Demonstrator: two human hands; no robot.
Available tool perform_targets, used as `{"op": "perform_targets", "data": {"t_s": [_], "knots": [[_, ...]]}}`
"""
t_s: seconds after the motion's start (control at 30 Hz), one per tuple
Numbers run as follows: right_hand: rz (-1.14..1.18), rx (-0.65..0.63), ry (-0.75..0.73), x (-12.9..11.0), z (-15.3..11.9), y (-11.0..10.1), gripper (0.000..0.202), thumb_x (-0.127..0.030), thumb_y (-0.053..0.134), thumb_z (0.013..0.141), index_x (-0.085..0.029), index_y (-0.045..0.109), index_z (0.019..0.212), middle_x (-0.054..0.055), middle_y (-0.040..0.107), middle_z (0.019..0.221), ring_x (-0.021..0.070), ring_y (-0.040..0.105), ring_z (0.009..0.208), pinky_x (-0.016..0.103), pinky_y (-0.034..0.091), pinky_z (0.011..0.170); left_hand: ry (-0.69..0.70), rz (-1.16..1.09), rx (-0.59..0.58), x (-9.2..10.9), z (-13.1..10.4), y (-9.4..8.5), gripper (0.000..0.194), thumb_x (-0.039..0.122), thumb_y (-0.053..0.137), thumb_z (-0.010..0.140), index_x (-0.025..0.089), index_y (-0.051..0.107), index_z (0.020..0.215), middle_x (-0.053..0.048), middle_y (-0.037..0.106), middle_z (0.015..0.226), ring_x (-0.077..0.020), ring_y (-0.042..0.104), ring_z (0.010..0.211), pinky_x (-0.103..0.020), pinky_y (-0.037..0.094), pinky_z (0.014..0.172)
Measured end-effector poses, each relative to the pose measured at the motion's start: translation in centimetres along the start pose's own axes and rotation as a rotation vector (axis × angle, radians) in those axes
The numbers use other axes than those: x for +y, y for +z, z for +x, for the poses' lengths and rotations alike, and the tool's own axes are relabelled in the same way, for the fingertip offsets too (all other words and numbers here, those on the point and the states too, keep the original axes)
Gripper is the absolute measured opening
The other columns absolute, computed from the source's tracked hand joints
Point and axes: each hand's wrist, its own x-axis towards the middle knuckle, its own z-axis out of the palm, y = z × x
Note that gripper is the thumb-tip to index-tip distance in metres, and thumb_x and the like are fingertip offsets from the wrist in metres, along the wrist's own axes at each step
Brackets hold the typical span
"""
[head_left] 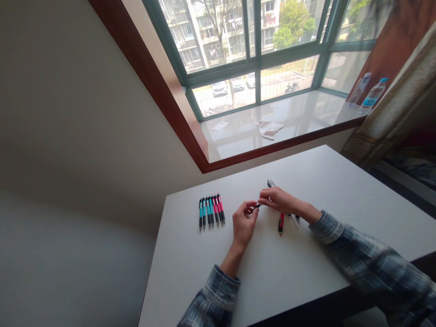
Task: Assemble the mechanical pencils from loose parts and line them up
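My left hand (pixel 243 223) and my right hand (pixel 282 200) meet over the white table (pixel 204 268), fingers pinched. Between their fingertips is a slim black pen part (pixel 256 206), mostly covered by the fingers, gripped at one end by each hand. Under and beside my right hand lie loose pen pieces: a red and black pen barrel (pixel 281 223), a thin rod (pixel 293 221) and some silver and black parts (pixel 270 182) partly hidden by the hand. To the left, several pens lie side by side in a row, blue pens (pixel 207 211) and pink pens (pixel 219 209) with black grips.
Behind the table runs a window sill (pixel 235 141) with a crumpled cloth (pixel 269 129) and a flat white paper (pixel 220 126). Two plastic bottles, one a labelled bottle (pixel 373 96), stand at its right end beside a curtain (pixel 395 109). A wall (pixel 85 159) borders the left.
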Motion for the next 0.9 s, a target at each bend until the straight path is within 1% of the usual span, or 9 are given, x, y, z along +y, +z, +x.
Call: {"op": "perform_targets", "data": {"t_s": [0.07,0.1,0.2,0.27,0.33,0.43,0.6,0.7,0.9], "knots": [[-0.012,-0.002,0.003,-0.1,0.02,-0.01,0.048,-0.055,0.049,0.105,-0.018,0.064,0.078,0.003,0.063,0.075,0.0145,0.05,0.067,0.028,0.039,0.065,-0.003,-0.007,0.001,0.07,0.01,0.0,0.021,0.035,0.071,0.09,0.021,0.076,0.104,-0.006,0.077,0.1,-0.0178,0.066,0.081,-0.03,0.054,0.076],[0.002,-0.002,0.007,-0.16,0.01,-0.05,0.046,-0.054,0.049,0.104,-0.018,0.065,0.081,0.003,0.064,0.077,0.0148,0.052,0.067,0.028,0.04,0.066,-0.006,-0.01,0.0,0.08,0.01,0.0,0.021,0.035,0.071,0.09,0.021,0.076,0.105,-0.006,0.077,0.101,-0.0176,0.066,0.08,-0.03,0.054,0.076],[0.11,-0.006,0.039,-0.3,-0.08,-0.24,0.036,-0.052,0.056,0.101,-0.019,0.07,0.095,0.005,0.07,0.085,0.016,0.06,0.072,0.028,0.045,0.068,-0.016,-0.024,-0.004,0.03,0.03,-0.02,0.021,0.035,0.07,0.091,0.02,0.075,0.105,-0.006,0.077,0.101,-0.0171,0.066,0.081,-0.03,0.053,0.076],[0.175,-0.014,0.048,-0.31,-0.14,-0.3,0.033,-0.051,0.061,0.099,-0.019,0.071,0.098,0.006,0.072,0.089,0.0166,0.062,0.074,0.028,0.048,0.069,-0.023,-0.036,-0.001,-0.03,0.07,-0.03,0.021,0.035,0.07,0.091,0.02,0.075,0.104,-0.006,0.076,0.1,-0.0169,0.066,0.08,-0.029,0.052,0.076],[0.179,-0.011,0.038,-0.25,-0.17,-0.24,0.034,-0.051,0.063,0.097,-0.019,0.072,0.094,0.006,0.072,0.088,0.0166,0.062,0.074,0.028,0.048,0.069,-0.03,-0.042,0.005,-0.07,0.1,-0.04,0.021,0.035,0.071,0.09,0.02,0.075,0.104,-0.006,0.076,0.1,-0.0167,0.066,0.08,-0.029,0.052,0.075],[0.117,-0.001,0.037,-0.15,-0.14,0.01,0.04,-0.055,0.06,0.099,-0.018,0.069,0.085,0.004,0.07,0.081,0.0154,0.059,0.07,0.028,0.045,0.068,-0.026,-0.038,-0.008,-0.01,0.08,-0.05,0.021,0.034,0.071,0.09,0.02,0.075,0.105,-0.006,0.076,0.1,-0.0165,0.065,0.079,-0.029,0.051,0.075],[-0.005,-0.009,0.03,-0.35,-0.05,0.43,0.057,-0.063,0.048,0.102,-0.018,0.055,0.068,-0.001,0.055,0.066,0.0122,0.044,0.062,0.025,0.034,0.061,0.009,-0.003,-0.035,0.34,-0.13,-0.05,0.021,0.032,0.07,0.09,0.022,0.076,0.108,-0.005,0.076,0.096,-0.0178,0.066,0.082,-0.029,0.051,0.074],[-0.038,-0.02,0.021,-0.52,0.0,0.49,0.061,-0.065,0.043,0.103,-0.018,0.049,0.065,-0.003,0.048,0.063,0.0112,0.039,0.06,0.025,0.03,0.06,0.024,0.033,-0.031,0.51,-0.19,-0.03,0.02,0.029,0.07,0.09,0.023,0.075,0.108,-0.004,0.076,0.095,-0.0179,0.065,0.083,-0.029,0.049,0.074],[-0.067,-0.024,0.047,-0.61,0.13,0.7,0.064,-0.065,0.038,0.105,-0.017,0.048,0.063,-0.003,0.046,0.061,0.0109,0.037,0.058,0.026,0.028,0.06,0.039,0.07,0.003,0.77,-0.11,0.01,0.024,0.029,0.072,0.088,0.024,0.075,0.111,-0.004,0.076,0.094,-0.0174,0.062,0.079,-0.03,0.047,0.073]]}}
